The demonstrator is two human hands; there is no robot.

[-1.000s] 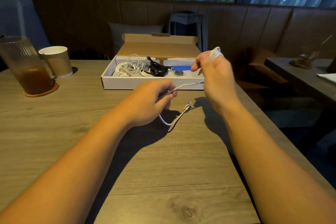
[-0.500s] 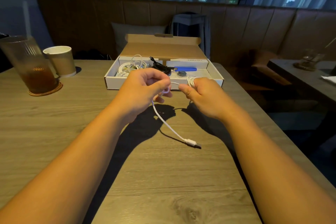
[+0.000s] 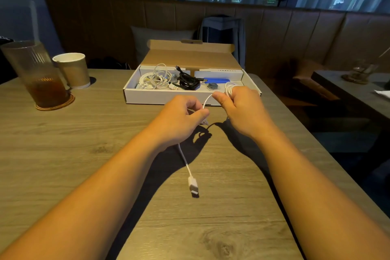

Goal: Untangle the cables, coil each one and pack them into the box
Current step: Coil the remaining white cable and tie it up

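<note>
- Cardboard box [image 3: 158, 97]: white cable bundle [image 3: 156, 79], black cable [image 3: 187, 82] packed.
- Box's near side: right hand [image 3: 240, 107] clenched on white USB cable [image 3: 185, 162] loops, left hand [image 3: 181, 117] pinching tail (plug dangling); nearly coiled.

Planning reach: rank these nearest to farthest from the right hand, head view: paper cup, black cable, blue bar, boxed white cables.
From the right hand:
1. blue bar, right part of box.
2. black cable, box middle.
3. white cables, box left.
4. paper cup, far left on table.
</note>
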